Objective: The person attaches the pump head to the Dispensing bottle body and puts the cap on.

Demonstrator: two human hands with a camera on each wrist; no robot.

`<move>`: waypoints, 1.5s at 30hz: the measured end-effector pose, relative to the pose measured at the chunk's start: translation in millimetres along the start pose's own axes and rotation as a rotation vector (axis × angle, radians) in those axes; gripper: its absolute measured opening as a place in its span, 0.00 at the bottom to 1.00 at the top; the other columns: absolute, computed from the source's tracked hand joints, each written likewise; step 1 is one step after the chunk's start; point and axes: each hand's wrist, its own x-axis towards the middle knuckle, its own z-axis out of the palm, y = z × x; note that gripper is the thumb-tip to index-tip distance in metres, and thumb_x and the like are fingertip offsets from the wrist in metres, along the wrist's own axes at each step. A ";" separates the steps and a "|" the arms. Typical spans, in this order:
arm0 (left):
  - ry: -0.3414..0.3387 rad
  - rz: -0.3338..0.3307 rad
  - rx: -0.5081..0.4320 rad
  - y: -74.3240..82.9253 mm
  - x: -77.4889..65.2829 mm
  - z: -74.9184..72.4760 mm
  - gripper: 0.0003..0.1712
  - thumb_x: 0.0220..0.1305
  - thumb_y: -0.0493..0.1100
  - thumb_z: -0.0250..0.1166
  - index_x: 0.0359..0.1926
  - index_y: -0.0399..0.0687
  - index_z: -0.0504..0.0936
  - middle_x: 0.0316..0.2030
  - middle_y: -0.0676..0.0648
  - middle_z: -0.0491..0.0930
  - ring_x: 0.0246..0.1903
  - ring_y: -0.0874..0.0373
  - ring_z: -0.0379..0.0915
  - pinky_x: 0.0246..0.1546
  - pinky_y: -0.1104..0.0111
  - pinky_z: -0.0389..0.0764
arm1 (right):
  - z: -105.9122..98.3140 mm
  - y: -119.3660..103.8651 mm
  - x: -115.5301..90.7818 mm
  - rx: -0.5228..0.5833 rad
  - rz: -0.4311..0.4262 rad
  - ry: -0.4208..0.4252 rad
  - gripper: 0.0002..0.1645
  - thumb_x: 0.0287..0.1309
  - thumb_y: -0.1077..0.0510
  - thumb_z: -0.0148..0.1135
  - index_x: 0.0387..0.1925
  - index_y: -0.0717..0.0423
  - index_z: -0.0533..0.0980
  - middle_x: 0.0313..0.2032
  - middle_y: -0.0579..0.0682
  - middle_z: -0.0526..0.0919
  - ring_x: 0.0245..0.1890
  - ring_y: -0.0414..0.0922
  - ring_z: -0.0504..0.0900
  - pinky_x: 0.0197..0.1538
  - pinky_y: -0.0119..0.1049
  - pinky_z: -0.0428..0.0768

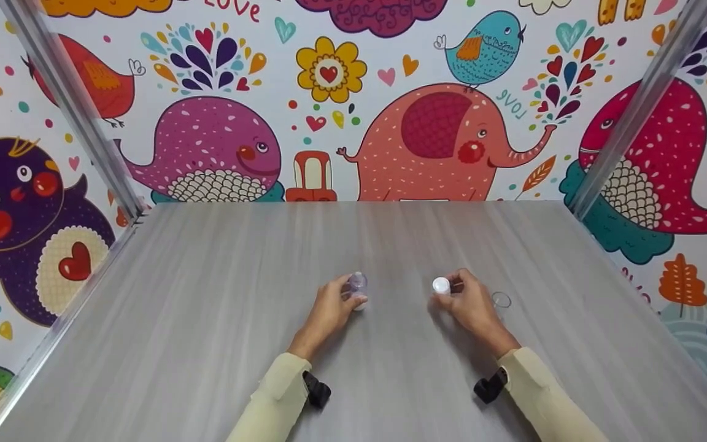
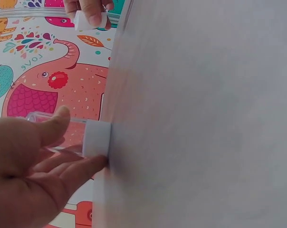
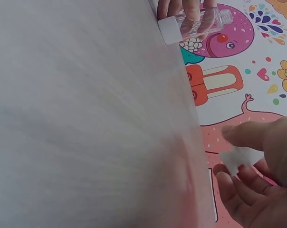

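My left hand (image 1: 328, 309) grips a small clear bottle (image 1: 359, 282) that stands upright over the table, left of centre. Its white base (image 2: 97, 138) is at the tabletop in the left wrist view, thumb and fingers on either side. In the right wrist view the bottle's narrow clear neck (image 3: 225, 17) is uncapped. To the right, my right hand (image 1: 471, 308) pinches a small white cap-like piece (image 1: 441, 285) between thumb and fingers, raised over the table. That piece (image 3: 241, 156) shows a notched edge in the right wrist view, and the fingers partly hide it.
A clear round ring-shaped piece (image 1: 501, 299) lies on the table just right of my right hand. The grey wood-grain table (image 1: 255, 245) reaches back to a wall with printed cartoon animals (image 1: 433, 147). Metal posts (image 1: 642, 110) rise at both rear corners.
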 end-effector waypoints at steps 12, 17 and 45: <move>-0.004 0.030 -0.016 -1.8 -1.5 -0.9 0.26 0.57 0.40 0.63 0.58 0.39 0.70 0.52 0.39 0.76 0.53 0.48 0.74 0.52 0.62 0.76 | 1.0 -12.0 -1.6 -0.021 -0.012 0.086 0.27 0.42 0.53 0.72 0.43 0.57 0.71 0.38 0.53 0.82 0.39 0.46 0.80 0.41 0.36 0.77; -0.003 0.029 -0.031 -1.9 -1.3 -0.3 0.27 0.57 0.39 0.63 0.58 0.38 0.70 0.53 0.38 0.76 0.53 0.47 0.73 0.52 0.62 0.76 | 0.2 -15.3 -2.8 -0.036 -0.041 0.098 0.26 0.44 0.51 0.71 0.42 0.56 0.69 0.38 0.53 0.81 0.40 0.45 0.79 0.39 0.33 0.76; -0.002 0.014 -0.021 0.0 -2.5 -0.9 0.25 0.58 0.40 0.62 0.56 0.40 0.71 0.53 0.38 0.76 0.53 0.48 0.74 0.52 0.60 0.75 | 6.3 -24.0 -1.1 -0.020 -0.197 0.149 0.20 0.47 0.52 0.68 0.41 0.53 0.73 0.36 0.46 0.78 0.37 0.38 0.76 0.35 0.29 0.75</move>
